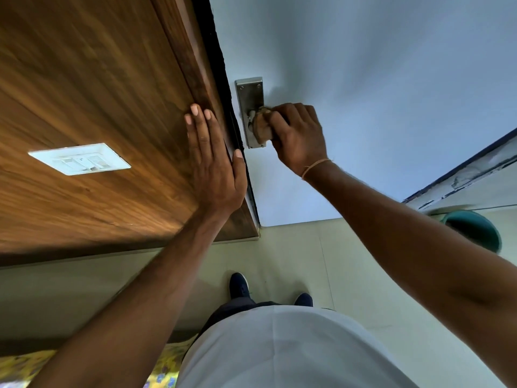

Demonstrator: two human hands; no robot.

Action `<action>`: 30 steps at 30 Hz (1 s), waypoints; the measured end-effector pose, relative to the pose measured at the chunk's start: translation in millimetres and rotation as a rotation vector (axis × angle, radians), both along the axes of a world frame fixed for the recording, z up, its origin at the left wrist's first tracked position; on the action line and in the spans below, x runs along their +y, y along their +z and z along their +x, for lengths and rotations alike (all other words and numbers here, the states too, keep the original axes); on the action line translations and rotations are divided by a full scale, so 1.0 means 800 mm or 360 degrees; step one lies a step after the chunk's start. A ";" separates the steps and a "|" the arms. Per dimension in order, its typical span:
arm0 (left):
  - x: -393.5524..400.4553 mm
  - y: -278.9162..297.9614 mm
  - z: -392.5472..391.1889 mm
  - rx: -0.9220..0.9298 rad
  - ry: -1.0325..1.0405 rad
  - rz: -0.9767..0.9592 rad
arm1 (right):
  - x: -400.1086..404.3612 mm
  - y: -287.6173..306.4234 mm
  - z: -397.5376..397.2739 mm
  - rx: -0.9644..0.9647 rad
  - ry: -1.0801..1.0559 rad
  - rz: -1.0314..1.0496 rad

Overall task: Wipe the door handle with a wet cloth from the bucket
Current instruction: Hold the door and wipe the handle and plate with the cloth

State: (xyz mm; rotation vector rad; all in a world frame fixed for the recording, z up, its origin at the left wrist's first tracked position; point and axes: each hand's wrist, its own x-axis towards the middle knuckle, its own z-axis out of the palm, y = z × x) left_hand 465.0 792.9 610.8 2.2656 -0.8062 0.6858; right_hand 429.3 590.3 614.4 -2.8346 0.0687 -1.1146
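Handle (251, 114) under cloth (263, 130), right hand (300, 135) gripping.

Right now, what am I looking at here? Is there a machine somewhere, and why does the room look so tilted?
There is no machine. A person wears a wide-angle camera on the head, looking down, which bends the room. The left hand lies flat against the wooden panel beside the pale door. The right hand presses a brownish cloth around the door handle on its metal plate. A white switch plate sits on the wood. Below are the person's shoes on the tiled floor, and a green bucket at the right edge.
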 end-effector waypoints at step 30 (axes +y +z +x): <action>0.003 -0.001 -0.020 0.0156 -0.0225 0.0105 | 0.005 -0.006 -0.077 -0.0289 -0.0934 0.1836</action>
